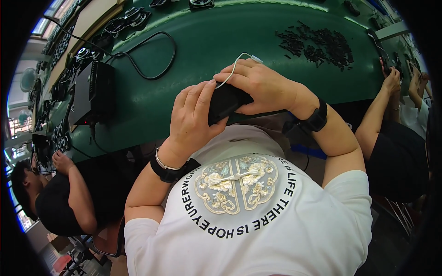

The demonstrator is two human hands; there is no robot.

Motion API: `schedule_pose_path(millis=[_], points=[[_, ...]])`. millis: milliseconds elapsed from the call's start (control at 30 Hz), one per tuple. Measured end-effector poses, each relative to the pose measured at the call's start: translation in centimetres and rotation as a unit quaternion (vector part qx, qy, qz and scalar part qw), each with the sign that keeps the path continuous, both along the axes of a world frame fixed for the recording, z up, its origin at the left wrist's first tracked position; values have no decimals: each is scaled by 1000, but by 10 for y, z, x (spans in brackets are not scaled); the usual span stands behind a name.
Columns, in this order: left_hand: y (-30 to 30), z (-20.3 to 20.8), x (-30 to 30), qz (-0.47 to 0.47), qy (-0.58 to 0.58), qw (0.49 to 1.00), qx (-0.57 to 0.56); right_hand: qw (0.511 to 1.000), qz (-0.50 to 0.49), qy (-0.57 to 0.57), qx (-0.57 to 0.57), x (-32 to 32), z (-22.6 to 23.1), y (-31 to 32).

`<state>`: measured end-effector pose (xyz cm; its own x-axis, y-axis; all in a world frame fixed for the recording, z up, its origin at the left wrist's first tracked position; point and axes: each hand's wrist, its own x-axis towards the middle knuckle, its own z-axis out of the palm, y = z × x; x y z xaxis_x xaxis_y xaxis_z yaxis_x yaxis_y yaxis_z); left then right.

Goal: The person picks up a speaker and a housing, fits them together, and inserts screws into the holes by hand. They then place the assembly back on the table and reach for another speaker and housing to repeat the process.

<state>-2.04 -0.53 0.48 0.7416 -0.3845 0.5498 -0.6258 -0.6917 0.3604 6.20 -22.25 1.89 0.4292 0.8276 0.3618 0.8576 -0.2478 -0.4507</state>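
Note:
Between my two hands, just above the near edge of the green table (142, 96), is a black boxy casing (225, 103). My left hand (193, 108) grips its left side, fingers along the top and thumb beneath. My right hand (262, 85) is wrapped over its right side, thumb at the near edge. A thin white cable (235, 66) comes up from the casing by my fingertips and loops over the right hand to a small pale connector (256, 59). My fingers hide much of the casing, so its exact kind cannot be made out.
A black box with a red light (92, 94) stands at the left, with a black cord (172, 57) looping across the table. Small black strips (317, 43) lie piled at the far right. Speaker-like parts (131, 19) sit far left. Co-workers (76, 193) sit on both sides.

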Motion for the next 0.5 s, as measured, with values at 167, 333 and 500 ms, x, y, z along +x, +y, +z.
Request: schedule_pose_path(millis=[167,333,500], points=[[8,3,-3,-8,75,997,-13,1000,-10,11,-25,-2,1,-1],[4,3,-2,-2,75,997,1,1000,-4,7,-10,0,-2,-3],[2,6,-6,17,128,992,-13,998,12,45,-32,3,2,-5]])
